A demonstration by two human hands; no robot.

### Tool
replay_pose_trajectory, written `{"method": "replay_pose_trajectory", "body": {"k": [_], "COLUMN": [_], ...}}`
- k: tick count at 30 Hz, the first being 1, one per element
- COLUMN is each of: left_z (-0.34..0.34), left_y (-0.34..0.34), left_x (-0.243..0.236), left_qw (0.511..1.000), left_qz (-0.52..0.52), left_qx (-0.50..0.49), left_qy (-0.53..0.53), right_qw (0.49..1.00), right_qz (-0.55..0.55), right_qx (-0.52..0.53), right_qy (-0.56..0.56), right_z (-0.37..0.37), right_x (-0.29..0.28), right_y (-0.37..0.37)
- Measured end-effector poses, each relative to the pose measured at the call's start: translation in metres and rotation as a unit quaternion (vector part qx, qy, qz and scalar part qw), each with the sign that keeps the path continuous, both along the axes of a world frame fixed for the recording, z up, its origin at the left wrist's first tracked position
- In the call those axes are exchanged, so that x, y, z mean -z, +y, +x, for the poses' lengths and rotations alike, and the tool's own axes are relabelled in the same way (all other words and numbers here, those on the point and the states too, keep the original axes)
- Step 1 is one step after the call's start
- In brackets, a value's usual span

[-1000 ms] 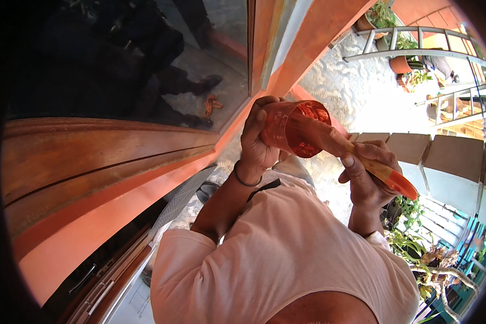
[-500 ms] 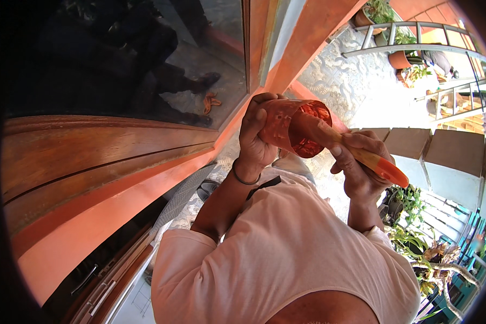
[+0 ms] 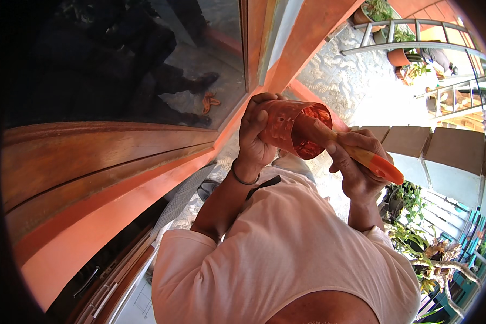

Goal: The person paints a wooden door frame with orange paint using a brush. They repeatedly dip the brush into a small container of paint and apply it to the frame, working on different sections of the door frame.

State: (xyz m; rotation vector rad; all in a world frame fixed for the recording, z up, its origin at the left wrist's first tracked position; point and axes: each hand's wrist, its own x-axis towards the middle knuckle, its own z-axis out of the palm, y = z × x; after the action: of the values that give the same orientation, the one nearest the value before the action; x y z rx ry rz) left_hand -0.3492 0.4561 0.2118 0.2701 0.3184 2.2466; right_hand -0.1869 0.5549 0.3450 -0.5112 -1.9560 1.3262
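My left hand (image 3: 258, 129) is wrapped round the closed end of a paint-smeared orange cup (image 3: 283, 123), tilted so its mouth faces right. Wet orange-red paint coats the inside wall. In my right hand (image 3: 356, 162) is a paintbrush (image 3: 380, 166) with a wooden handle that ends in orange. My fingers grip it near the middle of the handle. Its head reaches into the cup's mouth, and the bristle tips are hidden inside.
A dark glass pane in a wooden frame (image 3: 108, 148) stands close on my left, above an orange-painted ledge (image 3: 102, 216). Metal ladders (image 3: 416, 48) and potted plants (image 3: 375, 13) are at the far right. A low wall with brown capping (image 3: 453, 151) runs along my right.
The brush handle has shifted slightly left and up, with my right hand following. My left hand and the cup have hardly moved.
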Motion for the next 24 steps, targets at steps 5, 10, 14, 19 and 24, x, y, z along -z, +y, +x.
{"method": "replay_pose_trajectory", "body": {"k": [5, 10, 14, 19, 24], "left_z": [-0.001, -0.002, -0.004, -0.003, -0.004], "left_y": [-0.001, -0.001, 0.0, -0.002, -0.001], "left_x": [0.001, 0.001, 0.012, 0.011, 0.015], "left_qw": [1.0, 1.0, 1.0, 1.0, 0.999], "left_qz": [-0.009, -0.013, 0.003, -0.007, -0.002], "left_qx": [-0.002, -0.002, 0.002, 0.004, 0.003], "left_qy": [-0.005, 0.0, 0.022, -0.024, -0.039], "right_qw": [1.0, 0.999, 0.996, 0.976, 0.959], "right_qz": [0.015, 0.03, -0.07, -0.168, -0.226], "right_qx": [-0.005, -0.008, 0.058, 0.104, 0.101], "right_qy": [-0.024, -0.029, 0.013, 0.096, 0.136], "right_z": [-0.002, -0.004, -0.005, 0.004, 0.007], "right_x": [-0.001, 0.002, -0.004, -0.008, -0.001], "right_y": [0.001, 0.005, -0.001, 0.016, 0.03]}}
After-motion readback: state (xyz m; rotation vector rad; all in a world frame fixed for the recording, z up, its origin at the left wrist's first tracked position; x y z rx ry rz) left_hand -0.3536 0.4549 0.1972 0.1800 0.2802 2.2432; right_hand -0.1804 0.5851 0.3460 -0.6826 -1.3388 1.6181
